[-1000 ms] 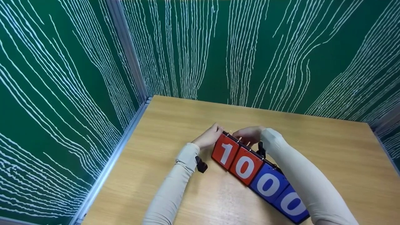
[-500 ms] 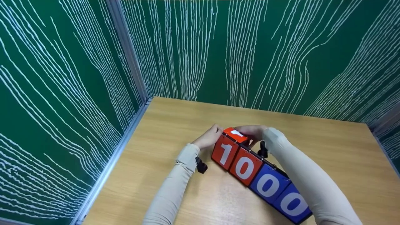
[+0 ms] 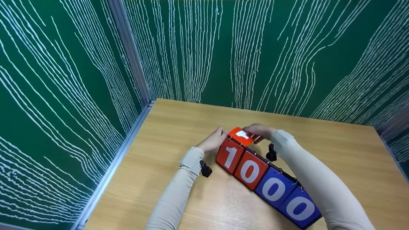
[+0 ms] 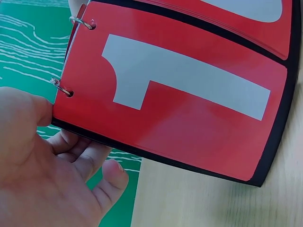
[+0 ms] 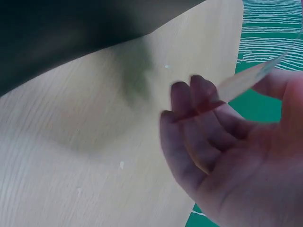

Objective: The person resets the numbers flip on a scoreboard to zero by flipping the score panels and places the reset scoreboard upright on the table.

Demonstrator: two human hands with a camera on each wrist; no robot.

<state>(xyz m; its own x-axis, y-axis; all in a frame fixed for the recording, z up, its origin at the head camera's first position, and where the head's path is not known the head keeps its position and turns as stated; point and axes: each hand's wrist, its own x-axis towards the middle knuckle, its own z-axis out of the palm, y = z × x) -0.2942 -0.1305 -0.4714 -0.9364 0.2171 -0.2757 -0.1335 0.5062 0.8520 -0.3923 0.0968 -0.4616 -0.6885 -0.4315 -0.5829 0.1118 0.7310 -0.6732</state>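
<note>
A tabletop flip scoreboard stands slanted on the table, showing red cards 1 and 0, then blue cards 0 and 0. My left hand grips its upper left corner. In the left wrist view, the thumb of that hand lies by the lower metal ring, beside the red 1 card. Behind the top edge, my right hand holds up a red number card. In the right wrist view this card lies between thumb and curled fingers; its full numeral is hidden.
The wooden table meets green panels with white wavy lines at its back and left. A metal frame post rises at the back left corner. Small black devices are fixed at both wrists.
My right hand has brought a red card up from behind the scoreboard and raised it over the top edge, beside the left hand. The left hand keeps its place at the corner.
</note>
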